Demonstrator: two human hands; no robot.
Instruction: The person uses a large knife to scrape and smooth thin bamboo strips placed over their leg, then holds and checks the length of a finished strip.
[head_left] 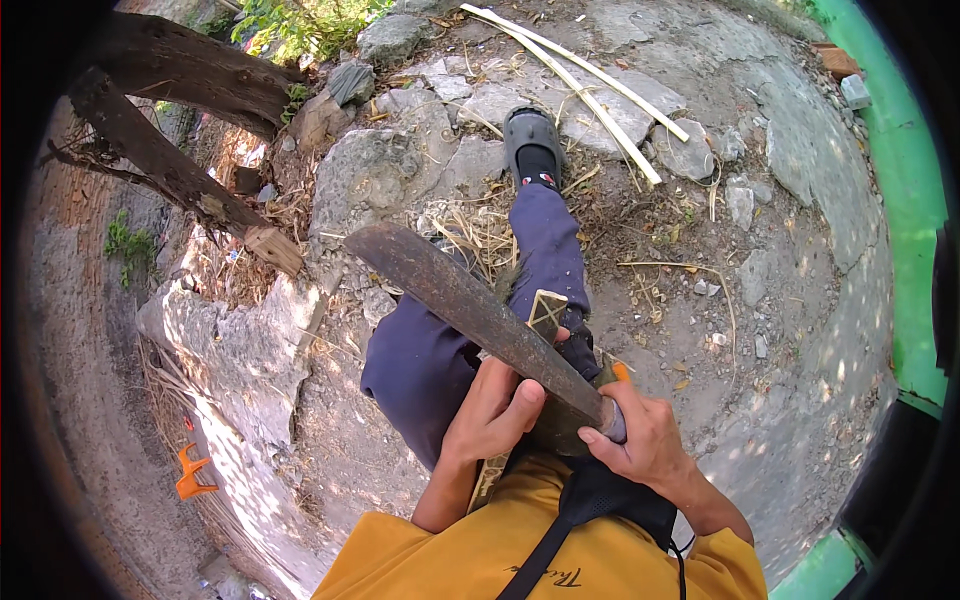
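Note:
My right hand (640,430) is closed around the handle of a machete (470,305). Its broad, dark, rust-spotted blade slants up and left across my lap. Below the blade, my left hand (495,415) is closed around a flat, narrow strip (547,308) with pale edges and a crossed pattern; I cannot tell its kind. One end of the strip shows above the blade, and its lower part runs down beside my left wrist. The blade hides most of the left fingers; the thumb lies just below it. A small orange piece (621,372) shows just above the right hand.
Two long pale strips (590,90) lie on the broken stone ground ahead, past my sandaled foot (532,140). Weathered timber posts (190,170) lean at the left. An orange plastic object (193,472) sits lower left. A green wall (905,200) borders the right. Dry shavings (470,240) litter the ground.

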